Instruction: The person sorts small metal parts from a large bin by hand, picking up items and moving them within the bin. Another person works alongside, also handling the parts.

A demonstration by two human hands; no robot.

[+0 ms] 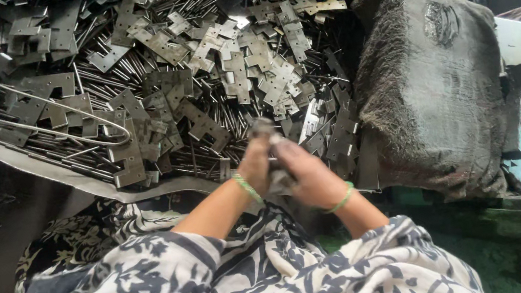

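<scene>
Closely paired hands, small grey metal piece clamped between them, at the near edge of a hinge heap.

Left hand [255,166] and right hand [307,175]: fingers of both closed together on the metal piece [263,128], which sticks up above the fingertips just over the heap's near rim; its exact shape is blurred. Green bangle [247,188] on the left wrist, green bangle [342,199] on the right. Heap of flat grey hinge leaves [225,71] mixed with thin steel pins, crowding the whole upper left. Bent wire loop [66,124] lying across it. Grimy, coarse grey cushion [431,79] touching the heap's right edge. Patterned black-and-white sleeves [224,283] below.
</scene>
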